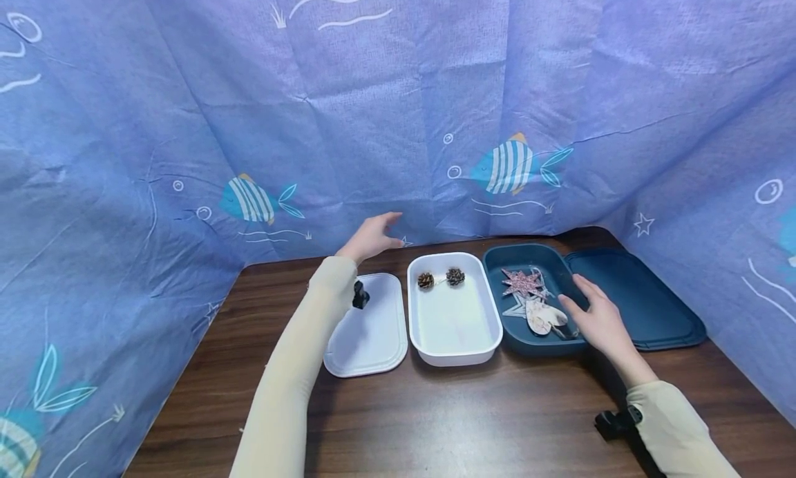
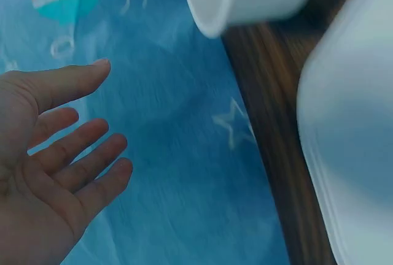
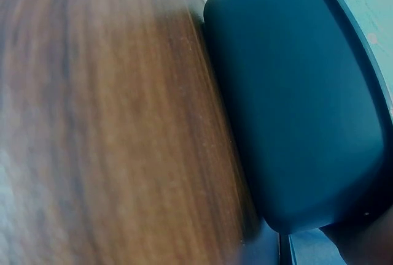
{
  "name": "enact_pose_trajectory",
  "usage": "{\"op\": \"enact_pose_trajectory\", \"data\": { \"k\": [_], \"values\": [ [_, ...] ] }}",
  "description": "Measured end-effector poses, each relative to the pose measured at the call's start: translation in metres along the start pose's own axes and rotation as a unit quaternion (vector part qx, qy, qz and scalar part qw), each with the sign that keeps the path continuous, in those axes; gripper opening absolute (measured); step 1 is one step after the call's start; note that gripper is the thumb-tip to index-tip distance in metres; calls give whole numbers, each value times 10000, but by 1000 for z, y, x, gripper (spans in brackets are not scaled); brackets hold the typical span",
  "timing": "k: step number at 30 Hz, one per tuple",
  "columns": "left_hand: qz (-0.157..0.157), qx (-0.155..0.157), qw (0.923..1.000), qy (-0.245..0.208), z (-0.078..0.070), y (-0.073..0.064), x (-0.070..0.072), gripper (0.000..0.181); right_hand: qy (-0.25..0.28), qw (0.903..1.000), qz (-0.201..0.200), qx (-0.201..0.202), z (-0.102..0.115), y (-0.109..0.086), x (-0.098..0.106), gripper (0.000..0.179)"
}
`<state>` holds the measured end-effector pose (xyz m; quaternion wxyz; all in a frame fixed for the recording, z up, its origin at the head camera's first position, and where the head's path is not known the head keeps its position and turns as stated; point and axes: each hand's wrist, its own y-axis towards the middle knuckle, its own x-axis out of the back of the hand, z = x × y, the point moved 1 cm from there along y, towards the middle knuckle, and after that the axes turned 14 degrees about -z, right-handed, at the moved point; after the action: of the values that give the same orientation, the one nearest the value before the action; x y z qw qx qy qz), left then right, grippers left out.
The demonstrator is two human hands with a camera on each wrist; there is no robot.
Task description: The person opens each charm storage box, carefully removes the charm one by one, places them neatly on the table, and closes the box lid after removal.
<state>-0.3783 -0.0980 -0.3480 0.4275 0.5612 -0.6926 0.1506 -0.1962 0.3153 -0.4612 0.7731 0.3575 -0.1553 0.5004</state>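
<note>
My left hand is raised behind the white lid, near the cloth, fingers spread apart and holding nothing. In the left wrist view the same hand shows its palm and parted fingers. My right hand hovers at the right rim of the dark blue box, thumb and fingers apart. Inside that box lie a pink glittery star, a pale star and a whitish heart-shaped ornament. Two pine cones sit at the far end of the white box.
The dark blue lid lies right of the dark blue box. Both boxes stand side by side on the brown wooden table. A blue cloth with fish prints hangs behind and at both sides.
</note>
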Motion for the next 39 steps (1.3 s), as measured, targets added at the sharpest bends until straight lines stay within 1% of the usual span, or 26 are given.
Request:
{"op": "enact_pose_trajectory", "data": {
  "k": [5, 8, 11, 15, 20, 24, 28, 31, 33, 36, 39],
  "values": [
    [135, -361, 9992, 115, -29, 9, -20, 68, -16, 10000, -9, -2, -1, 1, 1, 69],
    [307, -495, 9981, 206, -45, 13, -33, 67, -20, 10000, 8, -31, -2, 1, 2, 70],
    [537, -587, 9962, 341, -57, 15, -46, 68, -26, 10000, 26, -64, -2, 1, 2, 70],
    [796, -773, 9918, 641, -67, 18, -63, 70, -37, 9999, 38, -86, -3, 1, 2, 70],
    [1071, -927, 9871, 749, -72, 20, -83, 62, -37, 9999, 26, -114, -4, 0, 3, 70],
    [1223, -913, 9848, 827, -73, 17, -95, 54, -19, 9999, 39, -109, -5, -1, 4, 70],
    [1458, -792, 9833, 744, -74, 13, -105, 50, -1, 9999, 28, -111, -5, -2, 4, 70],
    [1679, -768, 9803, 706, -74, 11, -111, 48, -1, 9999, 2, -135, -6, -3, 5, 70],
    [1811, -793, 9770, 797, -73, 10, -114, 48, -8, 9999, -7, -143, -6, -2, 4, 70],
    [1986, -716, 9728, 958, -70, 9, -116, 48, 11, 9999, 5, -145, -3, -1, 3, 71],
    [2095, -654, 9693, 1111, -67, 9, -117, 46, 20, 9999, 2, -143, 0, 0, 1, 71]
  ]
}}
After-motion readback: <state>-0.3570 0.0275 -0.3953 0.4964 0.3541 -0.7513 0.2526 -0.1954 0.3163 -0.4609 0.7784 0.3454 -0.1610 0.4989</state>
